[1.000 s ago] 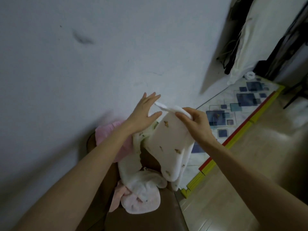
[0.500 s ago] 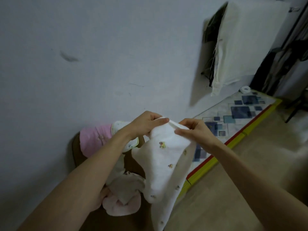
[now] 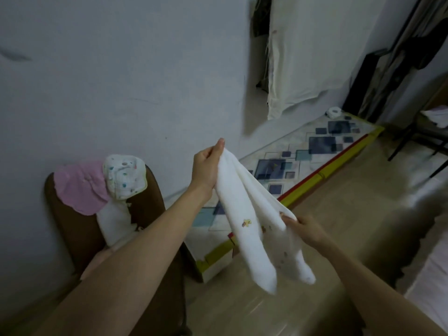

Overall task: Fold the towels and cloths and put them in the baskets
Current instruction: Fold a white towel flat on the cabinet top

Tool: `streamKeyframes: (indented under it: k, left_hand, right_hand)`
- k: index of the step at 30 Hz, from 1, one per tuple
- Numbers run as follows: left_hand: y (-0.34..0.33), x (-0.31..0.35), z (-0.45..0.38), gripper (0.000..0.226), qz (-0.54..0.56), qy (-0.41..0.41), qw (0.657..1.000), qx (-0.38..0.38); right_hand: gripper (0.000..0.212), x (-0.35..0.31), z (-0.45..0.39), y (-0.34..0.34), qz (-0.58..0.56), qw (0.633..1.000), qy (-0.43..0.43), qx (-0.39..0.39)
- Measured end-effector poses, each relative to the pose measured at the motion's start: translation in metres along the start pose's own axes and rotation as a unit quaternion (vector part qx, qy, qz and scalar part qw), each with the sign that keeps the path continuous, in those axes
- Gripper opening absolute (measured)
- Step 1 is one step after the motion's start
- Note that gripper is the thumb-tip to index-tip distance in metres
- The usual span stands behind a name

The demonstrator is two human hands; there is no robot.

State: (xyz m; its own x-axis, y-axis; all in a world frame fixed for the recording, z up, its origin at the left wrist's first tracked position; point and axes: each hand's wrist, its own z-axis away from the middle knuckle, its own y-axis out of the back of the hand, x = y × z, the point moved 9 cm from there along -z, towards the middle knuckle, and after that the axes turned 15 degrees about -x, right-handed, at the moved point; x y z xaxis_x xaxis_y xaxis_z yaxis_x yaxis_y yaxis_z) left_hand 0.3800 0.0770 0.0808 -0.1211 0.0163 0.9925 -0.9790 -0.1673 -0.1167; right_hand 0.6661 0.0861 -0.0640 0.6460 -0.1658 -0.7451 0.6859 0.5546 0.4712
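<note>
Forearms reach in from the lower edge, bare, over pale wood-look floor (image 3: 303,251) with a soft sheen. Right hand (image 3: 304,230) sits low, fingers curled into the lower part of a white cloth (image 3: 244,221). Left hand (image 3: 208,166) is raised higher and farther out, fingers and thumb pinched on the cloth's upper end. Cloth is stretched slantwise between the two hands, held in the air above the floor; its loose ends droop in two soft tubes below the right hand. Fabric looks thin, matte, gauzy, with small coloured printed motifs.

Left of the arms: dark brown chair (image 3: 72,226), smooth rounded back, leather-like. Draped over its back, a pink cloth (image 3: 80,187) with a scalloped edge; touching it on the right, a white cloth with coloured dots (image 3: 124,175), quilted look, pale trim. A plain white piece (image 3: 114,224) hangs below them down onto the seat.

Beyond the hands: padded floor mat (image 3: 315,151), white with blue and teal squares, yellow and red edging, laid against the wall. Small white roll (image 3: 334,112) at its far corner.

Wall (image 3: 121,69) is plain grey-white, scuffed. Cream fabric (image 3: 315,49) hangs against it, lower hem ragged. Dark garments (image 3: 417,40) hang at far right; details too dim to tell.
</note>
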Motion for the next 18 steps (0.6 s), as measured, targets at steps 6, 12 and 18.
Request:
streamKeyframes:
  k: [6,12,18]
  left_hand:
    - [0.046,-0.061,-0.023,0.037,-0.042,0.051,0.992,0.110]
    - [0.049,-0.119,-0.088,0.040,-0.397,0.108,0.907,-0.088]
    - [0.054,-0.199,-0.123,0.032,-0.493,0.220,0.821,-0.186]
  right_hand:
    - [0.027,0.078,-0.028,0.023,0.185,0.974,-0.119,-0.053]
    - [0.014,0.081,-0.084,0.031,0.263,0.944,-0.159,-0.117]
    - [0.011,0.036,-0.188,0.026,0.265,0.948,-0.129,-0.117]
